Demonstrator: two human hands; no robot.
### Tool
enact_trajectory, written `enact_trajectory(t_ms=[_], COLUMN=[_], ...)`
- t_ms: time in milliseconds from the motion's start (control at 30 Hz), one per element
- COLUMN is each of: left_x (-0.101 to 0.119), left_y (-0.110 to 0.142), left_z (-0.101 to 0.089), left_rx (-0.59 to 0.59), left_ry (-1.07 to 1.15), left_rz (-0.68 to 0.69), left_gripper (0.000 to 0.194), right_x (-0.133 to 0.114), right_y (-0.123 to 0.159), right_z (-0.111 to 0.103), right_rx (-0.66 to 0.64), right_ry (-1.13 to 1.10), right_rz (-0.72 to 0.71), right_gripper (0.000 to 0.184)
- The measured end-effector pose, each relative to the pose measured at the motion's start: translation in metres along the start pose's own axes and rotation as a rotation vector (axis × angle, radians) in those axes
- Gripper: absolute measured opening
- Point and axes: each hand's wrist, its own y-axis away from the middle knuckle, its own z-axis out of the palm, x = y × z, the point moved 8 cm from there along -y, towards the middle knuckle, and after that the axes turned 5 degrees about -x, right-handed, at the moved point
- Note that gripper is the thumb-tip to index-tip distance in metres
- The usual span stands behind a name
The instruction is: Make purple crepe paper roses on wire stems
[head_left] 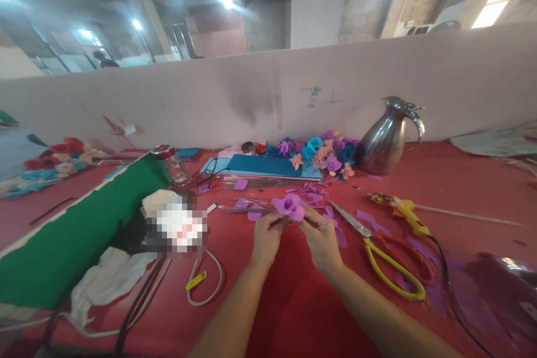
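Note:
A purple paper rose (289, 205) is held just above the red table (293, 302), in the middle of the view. My left hand (267, 238) pinches it from the left with closed fingers. My right hand (321, 238) grips it from the right, fingers also closed round its base. Purple paper scraps (251, 216) lie around the hands.
Yellow-handled scissors (384, 254) lie right of my hands, a yellow glue gun (405, 212) with its cable behind them. A steel jug (388, 137) and a heap of finished paper flowers (319, 152) stand by the back wall. A green roll (75, 235), cloth and cables fill the left.

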Motion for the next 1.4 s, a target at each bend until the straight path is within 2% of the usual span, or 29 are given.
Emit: enact_trajectory(t_ms=[133,233,333,500,633,767,1033,1167,1300,1400], left_x=[0.010,0.018,0.026,0.032,0.029,0.026,0.026,0.029,0.023,0.013], left_y=[0.003,0.005,0.007,0.008,0.006,0.007,0.012,0.012,0.010,0.006], left_z=[-0.006,-0.010,-0.011,-0.011,-0.010,-0.006,0.007,0.003,-0.008,-0.008], left_rx=[0.054,0.081,0.068,0.037,0.043,0.050,-0.015,0.043,0.126,0.089], left_ry=[-0.075,-0.144,-0.198,-0.230,-0.265,-0.306,-0.365,-0.388,-0.255,-0.098], left_rz=[0.096,0.175,0.263,0.335,0.310,0.269,0.305,0.317,0.238,0.167], left_gripper=[0.009,0.004,0.009,0.008,0.011,0.015,0.017,0.012,0.011,0.013], right_x=[-0.004,-0.006,-0.007,-0.006,0.000,0.006,0.015,0.013,0.018,0.021], right_y=[0.003,0.003,0.002,0.001,0.000,0.002,0.005,0.004,0.005,0.005], right_z=[-0.001,0.002,0.006,0.007,0.004,-0.003,-0.013,-0.012,-0.010,-0.008], right_rx=[0.039,0.000,-0.060,-0.074,-0.059,-0.003,0.123,0.138,0.129,0.103], right_ry=[-0.027,-0.047,-0.066,-0.104,-0.135,-0.075,-0.040,-0.097,-0.091,-0.099], right_rz=[-0.032,-0.055,-0.063,-0.056,-0.050,-0.040,0.044,0.049,0.109,0.128], right_gripper=[0.016,0.011,0.011,0.007,0.009,0.015,0.019,0.023,0.023,0.023])
